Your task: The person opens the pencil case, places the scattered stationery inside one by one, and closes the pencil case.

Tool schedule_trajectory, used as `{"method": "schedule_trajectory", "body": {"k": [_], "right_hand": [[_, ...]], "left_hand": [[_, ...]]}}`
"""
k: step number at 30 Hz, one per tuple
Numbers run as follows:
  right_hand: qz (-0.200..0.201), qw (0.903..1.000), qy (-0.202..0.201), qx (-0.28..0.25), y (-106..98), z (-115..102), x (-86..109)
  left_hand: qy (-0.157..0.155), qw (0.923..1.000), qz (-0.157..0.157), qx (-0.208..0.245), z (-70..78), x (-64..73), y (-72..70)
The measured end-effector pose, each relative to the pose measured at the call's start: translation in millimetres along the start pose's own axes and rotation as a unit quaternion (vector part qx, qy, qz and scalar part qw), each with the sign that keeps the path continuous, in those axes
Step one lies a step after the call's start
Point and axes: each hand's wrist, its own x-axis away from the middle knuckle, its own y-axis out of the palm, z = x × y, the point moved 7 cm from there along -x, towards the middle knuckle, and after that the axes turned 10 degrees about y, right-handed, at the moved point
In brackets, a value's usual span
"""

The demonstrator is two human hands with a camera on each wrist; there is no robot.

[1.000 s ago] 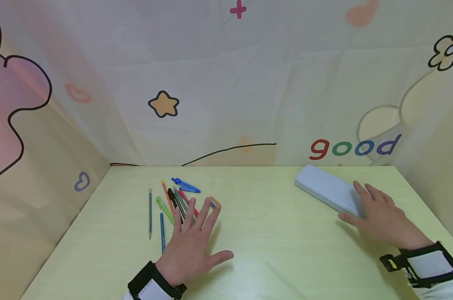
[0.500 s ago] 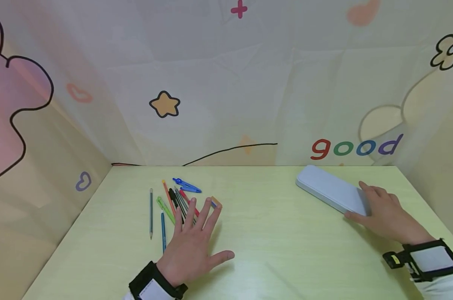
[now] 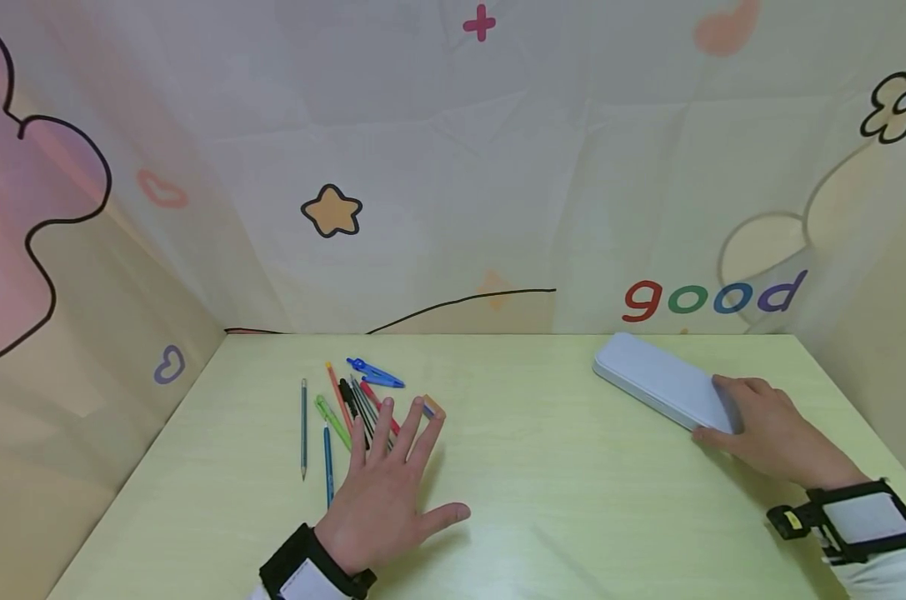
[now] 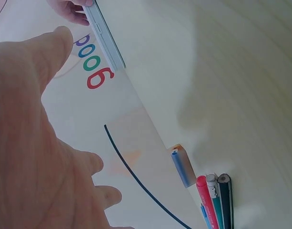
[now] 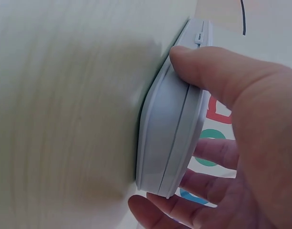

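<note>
A pale lavender-blue pencil case lies flat and angled on the table's right side. My right hand grips its near end, thumb on one long side and fingers around the far side. In the right wrist view, the thumb presses near the seam, and a small pull shows beyond it. My left hand hovers with spread fingers above the near end of a stationery pile. The pile includes a green pen, an orange pencil, a red pen and an eraser, partly hidden by fingers.
Blue compasses lie behind the pile. To its left are a dark teal pencil and a blue pen, the latter partly behind my left hand. A printed cloth backdrop rises along the table's back edge.
My right hand has drawn its spread fingers in around the near end of the pencil case and now holds it. The case and my left hand stay in place.
</note>
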Motion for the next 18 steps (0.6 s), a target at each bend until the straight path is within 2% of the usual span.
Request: {"method": "schedule_trajectory", "body": {"k": [12, 18], "right_hand": [[0.003, 1.0, -0.006, -0.007, 1.2, 1.7, -1.5], [-0.001, 0.9998, -0.017, -0.009, 1.8, -5.5, -0.5]], "left_hand": [[0.0, 1.0, 0.003, -0.001, 0.8, 0.3, -0.7], [0.002, 1.0, 0.005, 0.002, 1.4, 0.1, -2.1]]}}
